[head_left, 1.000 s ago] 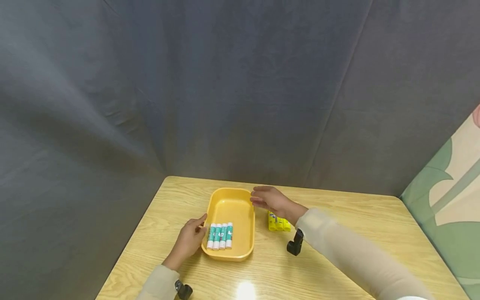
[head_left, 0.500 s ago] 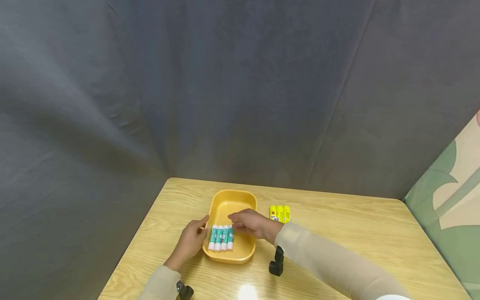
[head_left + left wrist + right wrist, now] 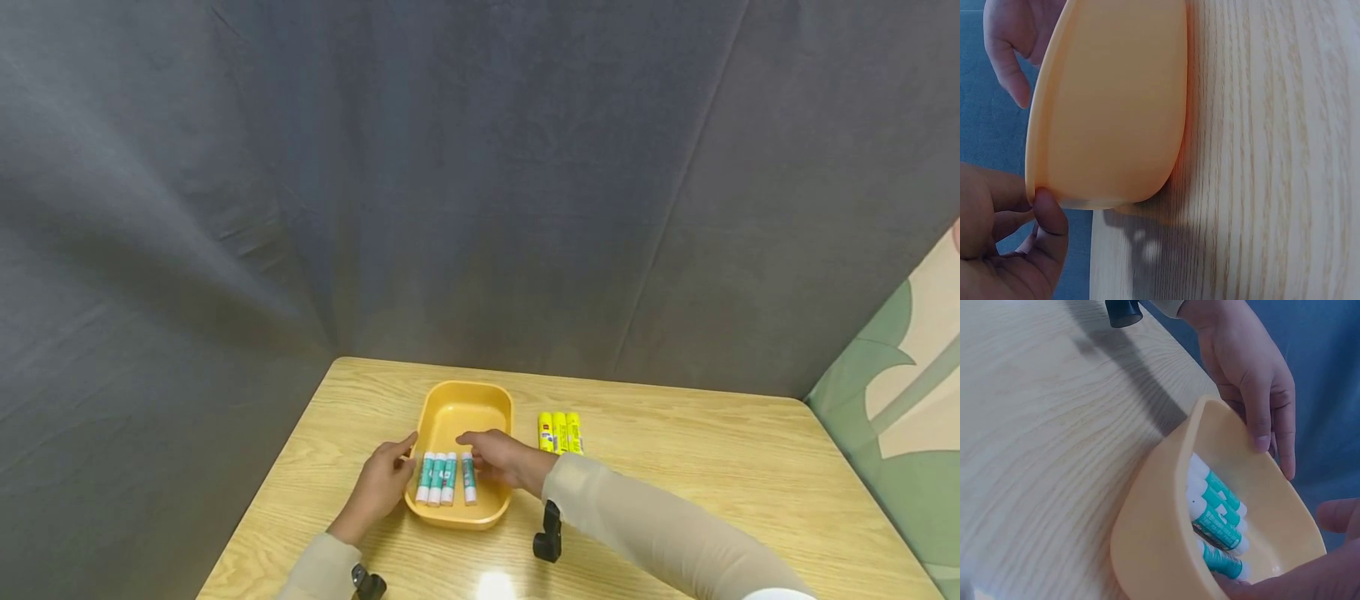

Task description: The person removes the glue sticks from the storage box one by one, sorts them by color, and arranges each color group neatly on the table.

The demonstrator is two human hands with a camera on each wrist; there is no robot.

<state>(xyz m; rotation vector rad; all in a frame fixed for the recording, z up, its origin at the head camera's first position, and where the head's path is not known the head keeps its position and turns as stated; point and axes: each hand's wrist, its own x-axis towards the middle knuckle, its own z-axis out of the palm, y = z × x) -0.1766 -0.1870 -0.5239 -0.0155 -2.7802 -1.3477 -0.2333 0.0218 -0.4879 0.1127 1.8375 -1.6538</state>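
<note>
Here we have the left hand (image 3: 377,482) pinching the left edge of the yellow tray (image 3: 465,414), which sits toward the far left corner of the table (image 3: 690,450). Inside, toward the tray's near edge, we see three green-and-white glue sticks (image 3: 437,479) side by side, and a fourth glue stick (image 3: 469,479) just to their right. The right hand (image 3: 502,457) reaches over the tray's right edge, fingers bent at that fourth stick; whether they grip it, we can't quite tell. Beyond that edge lie three yellow sticks (image 3: 560,433).

Room beyond the tubes (image 3: 437,480) — tray walls (image 3: 456,522) fence it.
</note>
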